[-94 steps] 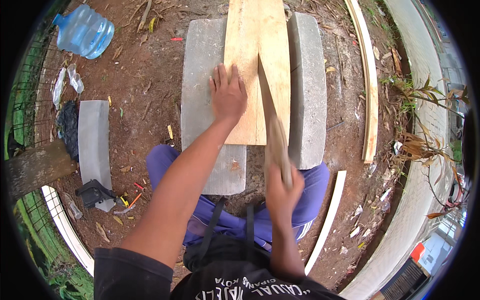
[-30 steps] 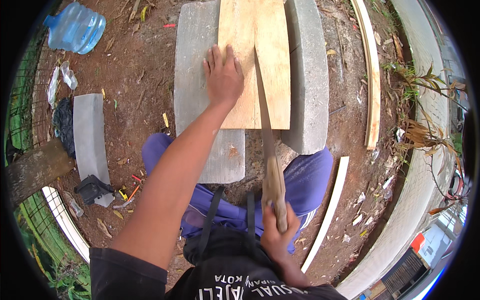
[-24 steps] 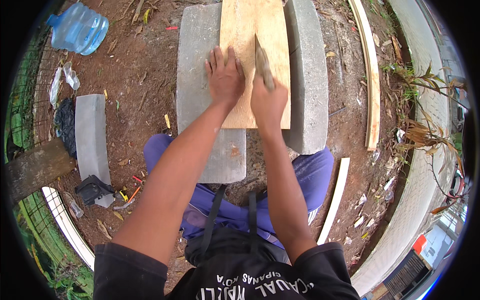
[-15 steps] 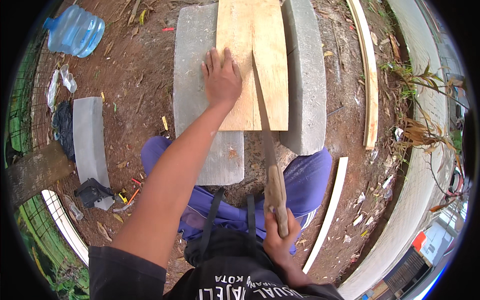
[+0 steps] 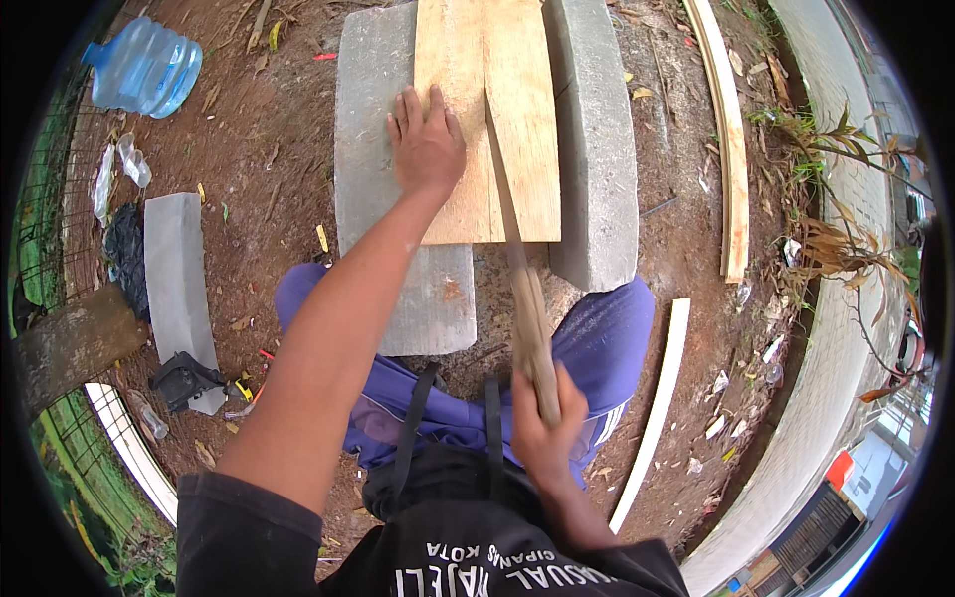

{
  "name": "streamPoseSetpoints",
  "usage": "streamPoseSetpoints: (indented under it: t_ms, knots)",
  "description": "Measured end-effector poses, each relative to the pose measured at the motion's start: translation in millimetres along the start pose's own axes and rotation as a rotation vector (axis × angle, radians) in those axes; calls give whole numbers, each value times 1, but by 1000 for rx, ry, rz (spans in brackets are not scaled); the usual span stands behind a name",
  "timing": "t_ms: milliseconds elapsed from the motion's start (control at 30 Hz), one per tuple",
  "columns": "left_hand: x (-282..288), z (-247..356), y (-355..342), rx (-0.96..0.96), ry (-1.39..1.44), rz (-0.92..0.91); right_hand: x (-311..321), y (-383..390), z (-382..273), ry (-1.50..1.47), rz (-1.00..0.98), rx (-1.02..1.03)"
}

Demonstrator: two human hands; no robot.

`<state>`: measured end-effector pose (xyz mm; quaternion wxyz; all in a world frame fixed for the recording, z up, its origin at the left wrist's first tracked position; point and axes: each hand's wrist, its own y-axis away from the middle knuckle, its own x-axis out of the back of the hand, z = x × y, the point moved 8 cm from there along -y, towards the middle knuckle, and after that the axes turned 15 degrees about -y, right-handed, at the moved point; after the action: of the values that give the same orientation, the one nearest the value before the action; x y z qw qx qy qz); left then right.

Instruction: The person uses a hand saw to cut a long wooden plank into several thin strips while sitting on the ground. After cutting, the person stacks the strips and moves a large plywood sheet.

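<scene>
A pale wooden board (image 5: 527, 189) lies across two grey concrete blocks, one block (image 5: 373, 109) under its left side and the other block (image 5: 597, 149) along its right. My left hand (image 5: 428, 144) rests flat on the board's left edge with its fingers spread. In my right hand (image 5: 547, 423) is the wooden handle of a handsaw (image 5: 529, 323), fingers wrapped round it. The saw's blade runs up into a lengthwise cut in the board, and part of it is hidden below the wood. My knees stand on either side of the near end.
A blue water jug (image 5: 149, 68) lies at the far left. Nearer are another grey block (image 5: 179, 279) and a black object (image 5: 186, 381) on it. Wooden strips (image 5: 734, 169) and a pale strip (image 5: 654, 408) lie on the dirt at right, before a low wall (image 5: 841, 298).
My right hand has pushed the saw forward, away from me, so the handle is nearer the board. My left hand stays on the wood. The whole view has shifted slightly.
</scene>
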<state>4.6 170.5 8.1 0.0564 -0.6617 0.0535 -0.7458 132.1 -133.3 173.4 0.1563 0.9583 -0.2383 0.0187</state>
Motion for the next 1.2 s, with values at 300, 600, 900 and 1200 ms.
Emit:
streamPoseSetpoints:
  t_ms: [300, 600, 900, 1200]
  knots:
    - [7, 18, -6, -62, 25, 6, -88, -222, 14, -62, 60, 42]
    - [6, 4, -1, -18, -17, 28, 14, 19, -4, 28, 35, -31]
    - [1, 11, 1, -47, 42, 8, -97, -207, 19, -29, 84, 50]
    - [8, 5, 4, -35, 22, 35, 9, 13, 17, -61, 86, -109]
